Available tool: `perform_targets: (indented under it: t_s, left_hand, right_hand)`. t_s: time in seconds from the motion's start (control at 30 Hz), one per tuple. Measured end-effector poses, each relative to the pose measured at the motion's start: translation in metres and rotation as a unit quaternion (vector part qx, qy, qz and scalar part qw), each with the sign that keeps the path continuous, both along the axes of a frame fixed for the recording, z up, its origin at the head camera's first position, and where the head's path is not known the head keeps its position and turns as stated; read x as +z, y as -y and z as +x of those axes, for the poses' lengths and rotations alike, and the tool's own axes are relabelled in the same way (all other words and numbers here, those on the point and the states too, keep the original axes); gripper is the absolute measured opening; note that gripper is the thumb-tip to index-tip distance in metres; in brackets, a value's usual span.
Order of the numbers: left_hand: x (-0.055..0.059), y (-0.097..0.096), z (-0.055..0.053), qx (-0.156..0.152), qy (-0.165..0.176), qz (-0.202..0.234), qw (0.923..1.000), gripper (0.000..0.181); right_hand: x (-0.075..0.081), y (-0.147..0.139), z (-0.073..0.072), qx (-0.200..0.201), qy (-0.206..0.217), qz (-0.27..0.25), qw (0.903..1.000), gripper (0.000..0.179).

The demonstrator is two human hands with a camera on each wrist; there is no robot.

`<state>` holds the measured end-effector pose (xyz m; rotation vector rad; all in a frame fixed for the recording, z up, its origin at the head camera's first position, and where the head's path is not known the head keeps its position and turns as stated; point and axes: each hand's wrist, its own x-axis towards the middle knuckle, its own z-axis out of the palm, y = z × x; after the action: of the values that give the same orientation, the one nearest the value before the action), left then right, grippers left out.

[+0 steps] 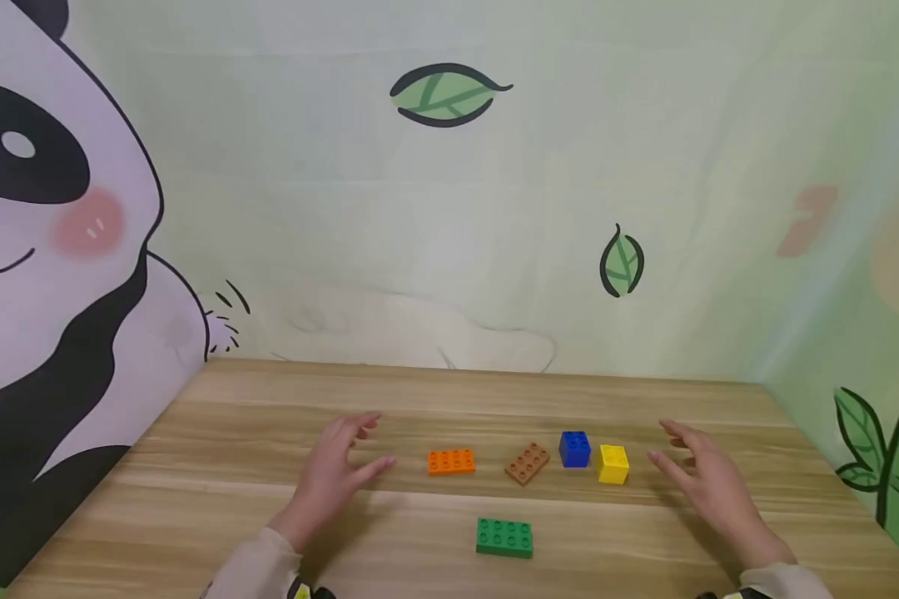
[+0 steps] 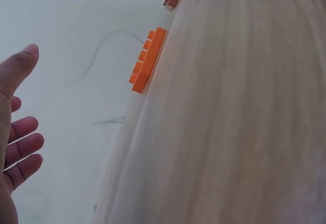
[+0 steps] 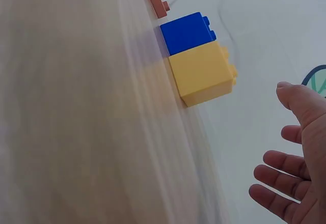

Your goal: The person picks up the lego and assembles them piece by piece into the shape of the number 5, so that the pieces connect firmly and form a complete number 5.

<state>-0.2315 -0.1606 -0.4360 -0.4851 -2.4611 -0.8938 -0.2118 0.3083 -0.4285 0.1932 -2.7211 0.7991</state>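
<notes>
My left hand [image 1: 337, 466] hovers over the left part of the table with thumb and fingers spread, holding nothing. Nearest to it, on its right, lies a flat orange toy brick [image 1: 451, 462]. On the other side my right hand [image 1: 707, 478] is held with relaxed fingers, also holding nothing. Just left of it stands a yellow block [image 1: 613, 464], with a blue block [image 1: 574, 449] beside that. A flat brown brick [image 1: 528, 464] lies at a slant between the blue and orange ones. Closer to me sits a green brick [image 1: 504, 538], studs up.
The bricks share one wood-grain table [image 1: 389, 541]. Behind it hangs a pale green backdrop [image 1: 494, 208] printed with leaves and, at left, a large panda [image 1: 142, 308]. The backdrop also closes off the right side.
</notes>
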Motion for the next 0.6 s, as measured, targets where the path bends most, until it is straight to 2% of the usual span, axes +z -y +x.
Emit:
perform_targets:
  t_s: [0.3, 0.6]
  left_hand:
    - [0.006, -0.009, 0.004, -0.049, -0.072, 0.024, 0.9959, 0.058]
    - [0.015, -0.017, 0.012, -0.083, -0.086, 0.021, 0.9926, 0.056]
  right_hand:
    - [0.005, 0.004, 0.0, 0.012, -0.015, -0.008, 0.9998, 0.046]
    - [0.009, 0.008, 0.001, 0.018, -0.024, -0.004, 0.9995, 0.043]
